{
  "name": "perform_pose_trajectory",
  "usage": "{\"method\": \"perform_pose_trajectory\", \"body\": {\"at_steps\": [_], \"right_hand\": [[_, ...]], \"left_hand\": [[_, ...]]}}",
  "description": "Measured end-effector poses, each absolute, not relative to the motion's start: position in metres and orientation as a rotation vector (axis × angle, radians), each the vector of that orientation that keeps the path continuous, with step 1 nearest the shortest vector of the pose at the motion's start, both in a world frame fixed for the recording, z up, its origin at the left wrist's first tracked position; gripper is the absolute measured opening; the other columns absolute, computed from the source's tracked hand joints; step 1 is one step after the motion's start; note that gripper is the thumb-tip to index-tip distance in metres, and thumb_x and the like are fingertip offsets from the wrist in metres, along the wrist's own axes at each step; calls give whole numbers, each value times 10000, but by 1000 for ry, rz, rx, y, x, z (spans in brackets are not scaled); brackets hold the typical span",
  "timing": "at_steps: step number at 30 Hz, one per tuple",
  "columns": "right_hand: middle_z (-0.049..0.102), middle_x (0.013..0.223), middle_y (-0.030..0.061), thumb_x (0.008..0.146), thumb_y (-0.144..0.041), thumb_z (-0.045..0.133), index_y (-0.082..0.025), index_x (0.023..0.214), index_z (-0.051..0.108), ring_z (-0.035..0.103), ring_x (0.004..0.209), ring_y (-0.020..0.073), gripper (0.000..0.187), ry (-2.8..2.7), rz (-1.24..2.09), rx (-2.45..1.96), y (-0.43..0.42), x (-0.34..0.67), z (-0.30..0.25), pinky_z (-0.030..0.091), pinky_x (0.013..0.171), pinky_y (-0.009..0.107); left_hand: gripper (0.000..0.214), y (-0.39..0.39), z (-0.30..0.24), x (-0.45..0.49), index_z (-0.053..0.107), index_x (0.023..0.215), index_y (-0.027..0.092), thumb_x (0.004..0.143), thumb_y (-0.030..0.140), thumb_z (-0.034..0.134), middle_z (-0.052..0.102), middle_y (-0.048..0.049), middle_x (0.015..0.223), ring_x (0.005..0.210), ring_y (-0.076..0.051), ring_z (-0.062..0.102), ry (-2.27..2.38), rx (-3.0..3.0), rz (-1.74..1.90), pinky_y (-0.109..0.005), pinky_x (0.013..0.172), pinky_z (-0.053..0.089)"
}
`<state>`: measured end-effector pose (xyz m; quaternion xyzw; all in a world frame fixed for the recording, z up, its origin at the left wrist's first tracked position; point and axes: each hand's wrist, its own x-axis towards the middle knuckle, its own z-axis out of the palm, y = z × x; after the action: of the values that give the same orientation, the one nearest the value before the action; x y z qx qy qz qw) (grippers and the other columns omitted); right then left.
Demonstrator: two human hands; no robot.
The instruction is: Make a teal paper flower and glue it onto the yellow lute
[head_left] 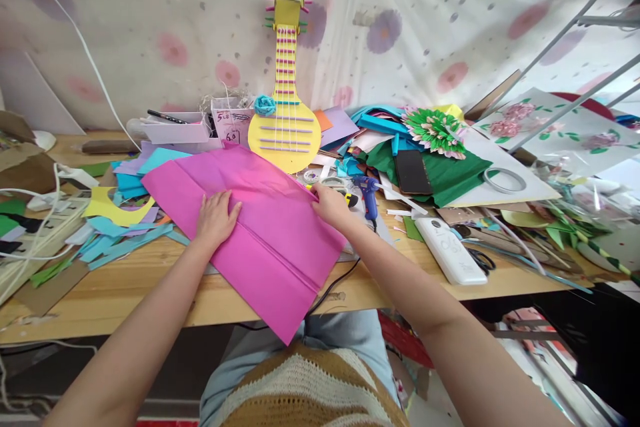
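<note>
A large sheet of magenta paper point(280, 233), with crease lines across it, lies tilted over the table and hangs past its front edge. My left hand point(216, 219) rests on the sheet, palm down with its fingers stretched out. At the paper's right edge, my right hand point(330, 205) has its fingers curled and pinching the border. Close behind that hand a yellow and black tool point(352, 199) shows in part; whether the hand touches it I cannot tell. A blue glue gun point(369, 199) lies just to the right.
A yellow paper guitar point(285, 127) leans at the back. Blue paper strips point(115, 240) and offcuts litter the left side. On the right lie a phone point(413, 172), green paper point(455, 177), a tape roll point(505, 180), a white power bank point(450, 250) and black scissors point(481, 259).
</note>
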<state>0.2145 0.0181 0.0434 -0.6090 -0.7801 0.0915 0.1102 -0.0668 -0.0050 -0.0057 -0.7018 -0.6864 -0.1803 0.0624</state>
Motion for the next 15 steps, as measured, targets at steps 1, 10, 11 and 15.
{"method": "perform_pose_trajectory", "body": {"at_steps": [1,10,11,15], "right_hand": [[649,1023,69,758,-135,448,-197,991,550,590,930,212,262,-2284,260,-1780,19,215,44,401,715,278],[633,1054,66,806,-182,392,-201,977,572,569,952,205,249,-2184,197,-1693,38,209,62,413,750,280],[627,1066,70,809,-176,385,-199,983,572,567,959,206,257,-2175,191,-1693,41,207,63,414,759,283],[621,1074,90,821,-197,404,-184,998,585,573,948,206,253,-2193,195,-1716,53,203,69,415,778,288]], "left_hand": [[495,-5,-2,-68,523,1211,95,880,402,321,571,-174,1212,1165,-285,486,-2052,-2099,-570,-454,1047,280],[424,-5,24,-82,469,545,203,885,371,281,559,-85,633,737,-225,543,-1899,-2023,-671,-396,798,356],[427,-6,25,-83,437,524,208,886,367,275,537,-79,606,713,-217,534,-1892,-1990,-718,-390,788,353],[425,-6,29,-86,411,507,211,880,370,284,510,-64,575,683,-203,523,-1865,-1978,-781,-376,781,346]]}}
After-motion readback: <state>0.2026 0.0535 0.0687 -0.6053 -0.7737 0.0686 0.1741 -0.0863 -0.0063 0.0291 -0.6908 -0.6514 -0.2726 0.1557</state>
